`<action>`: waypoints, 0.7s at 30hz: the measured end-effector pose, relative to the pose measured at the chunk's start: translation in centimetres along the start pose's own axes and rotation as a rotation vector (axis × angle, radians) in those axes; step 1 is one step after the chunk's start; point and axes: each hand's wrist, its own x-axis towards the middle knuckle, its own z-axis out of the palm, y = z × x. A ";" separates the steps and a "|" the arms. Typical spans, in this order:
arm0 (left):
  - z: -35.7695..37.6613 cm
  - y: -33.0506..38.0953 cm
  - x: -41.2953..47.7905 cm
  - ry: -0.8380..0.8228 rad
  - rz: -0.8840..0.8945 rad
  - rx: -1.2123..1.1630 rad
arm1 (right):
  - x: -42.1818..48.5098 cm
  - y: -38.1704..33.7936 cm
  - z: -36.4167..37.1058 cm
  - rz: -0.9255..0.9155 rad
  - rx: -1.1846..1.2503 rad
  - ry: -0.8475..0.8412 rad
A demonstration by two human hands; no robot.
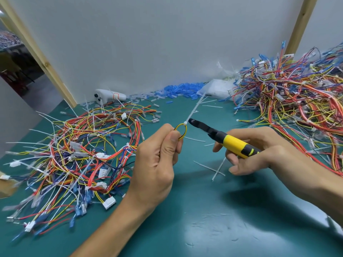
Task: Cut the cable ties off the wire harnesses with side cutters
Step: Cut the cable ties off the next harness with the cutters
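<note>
Over the mat [204,201], left hand [157,160] pinches one yellow wire loop [185,131]; right hand [271,145] grips one cutter [233,141].

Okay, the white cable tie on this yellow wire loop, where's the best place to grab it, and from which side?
Probably take the cable tie by its long tail, about halfway up, pinching from the left. It sticks up free in the air, and the side cutters in the right hand crowd its head at the yellow loop from the right.
</note>
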 end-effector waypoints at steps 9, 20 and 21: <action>0.0 0.2 0.0 -0.001 0.012 0.016 | 0.0 0.1 -0.2 0.021 0.034 -0.048; 0.1 0.4 -0.2 0.007 0.017 -0.011 | 1.2 -0.6 0.0 0.185 0.186 -0.207; 0.1 0.4 -0.2 0.010 0.013 -0.023 | 1.4 -0.8 0.0 0.207 0.171 -0.221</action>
